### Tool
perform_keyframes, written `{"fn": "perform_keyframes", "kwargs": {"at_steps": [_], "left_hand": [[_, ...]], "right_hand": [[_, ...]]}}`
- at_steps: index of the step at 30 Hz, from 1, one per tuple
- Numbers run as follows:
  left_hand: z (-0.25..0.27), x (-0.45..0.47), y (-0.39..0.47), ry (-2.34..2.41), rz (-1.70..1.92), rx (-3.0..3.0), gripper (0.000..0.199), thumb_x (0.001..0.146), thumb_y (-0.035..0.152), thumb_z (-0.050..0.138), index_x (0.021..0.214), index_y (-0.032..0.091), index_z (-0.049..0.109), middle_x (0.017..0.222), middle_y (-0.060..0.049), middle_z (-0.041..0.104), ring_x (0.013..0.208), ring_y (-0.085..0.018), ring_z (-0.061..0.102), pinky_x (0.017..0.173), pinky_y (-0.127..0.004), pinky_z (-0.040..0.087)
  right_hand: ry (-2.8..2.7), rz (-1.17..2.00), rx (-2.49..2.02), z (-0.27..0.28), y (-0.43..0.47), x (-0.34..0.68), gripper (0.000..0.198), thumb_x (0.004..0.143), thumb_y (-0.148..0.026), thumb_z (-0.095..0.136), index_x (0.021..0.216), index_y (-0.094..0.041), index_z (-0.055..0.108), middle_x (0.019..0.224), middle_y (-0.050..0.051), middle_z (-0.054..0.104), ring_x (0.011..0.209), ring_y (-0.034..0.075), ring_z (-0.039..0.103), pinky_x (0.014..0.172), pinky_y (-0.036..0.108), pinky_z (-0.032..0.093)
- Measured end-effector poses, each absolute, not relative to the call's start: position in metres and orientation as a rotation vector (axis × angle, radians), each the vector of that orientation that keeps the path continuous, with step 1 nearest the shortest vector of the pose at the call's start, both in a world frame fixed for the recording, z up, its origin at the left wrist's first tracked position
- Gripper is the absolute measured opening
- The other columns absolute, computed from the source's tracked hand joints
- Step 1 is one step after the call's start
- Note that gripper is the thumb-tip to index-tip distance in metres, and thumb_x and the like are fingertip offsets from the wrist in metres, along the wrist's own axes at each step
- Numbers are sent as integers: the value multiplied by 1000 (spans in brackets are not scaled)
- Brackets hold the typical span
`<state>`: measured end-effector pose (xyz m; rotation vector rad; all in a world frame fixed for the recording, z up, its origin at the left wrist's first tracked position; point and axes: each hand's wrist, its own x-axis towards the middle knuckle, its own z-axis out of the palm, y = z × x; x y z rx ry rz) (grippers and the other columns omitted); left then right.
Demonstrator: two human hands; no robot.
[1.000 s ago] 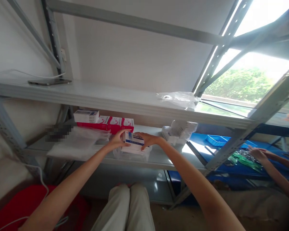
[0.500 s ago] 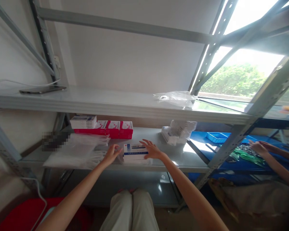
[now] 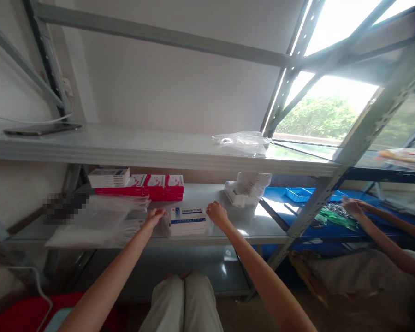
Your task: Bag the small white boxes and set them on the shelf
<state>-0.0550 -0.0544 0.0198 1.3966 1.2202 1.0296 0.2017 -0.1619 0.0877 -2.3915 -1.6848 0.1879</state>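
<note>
A white box with a dark blue band (image 3: pixel 187 221) lies on the lower shelf between my hands, with clear plastic bag film (image 3: pixel 165 226) showing at both its sides. To the left of the box, my left hand (image 3: pixel 154 217) is closed in a pinch at the bag's edge. My right hand (image 3: pixel 217 214) has its fingers curled together at the bag's other side, just off the box's upper right corner. Stacked clear plastic bags (image 3: pixel 100 221) lie flat to the left of my left hand.
Behind are pink-and-white boxes (image 3: pixel 155 186) in a row, with white boxes (image 3: pixel 109 177) on top at left. A plastic-wrapped white box (image 3: pixel 237 193) stands at right. The upper shelf (image 3: pixel 152 147) overhangs. Another person's hands (image 3: pixel 354 207) work at the blue table beyond the post.
My right hand has come off the box's right end, and its spread fingers have curled closed. My left hand stays beside the box. The whole view has shifted slightly.
</note>
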Motion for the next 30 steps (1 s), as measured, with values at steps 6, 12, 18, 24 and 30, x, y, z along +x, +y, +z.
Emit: {"fn": "perform_keyframes", "kwargs": {"at_steps": [6,12,18,24,30], "left_hand": [[22,-46,-43,1283,815,1722,33,62,43,77,68,17,56,66,-4,67,69,-21,66,63,-28,47],[33,-62,-36,1482,684,2085,12,70,24,70,80,17,66,79,-5,69,82,-24,66,72,-32,45],[41,-56,-56,1667,597,2524,21,86,17,49,89,16,69,100,-13,69,102,-29,62,91,-40,39],[29,-52,-47,1895,631,2064,32,95,30,38,104,13,64,105,-17,68,104,-31,63,86,-39,44],[20,-30,-17,1786,597,1843,28,94,26,42,89,14,67,90,-13,73,86,-23,70,68,-27,49]], "right_hand": [[-1516,259,-2395,78,-146,202,29,86,-24,49,106,-18,70,107,16,68,100,29,64,81,38,46],[-1279,358,-2354,64,-131,198,33,93,-29,42,116,-15,62,113,16,65,104,27,61,80,35,45],[-1205,427,-2219,59,-127,196,33,95,-30,35,111,-20,62,108,9,67,98,20,62,75,27,44],[-1240,363,-2130,56,-133,193,36,95,-29,29,109,-26,62,95,4,69,96,19,62,76,27,43],[-1305,385,-2248,58,-110,189,37,93,-33,35,107,-19,66,104,10,68,95,22,62,76,29,44]]}}
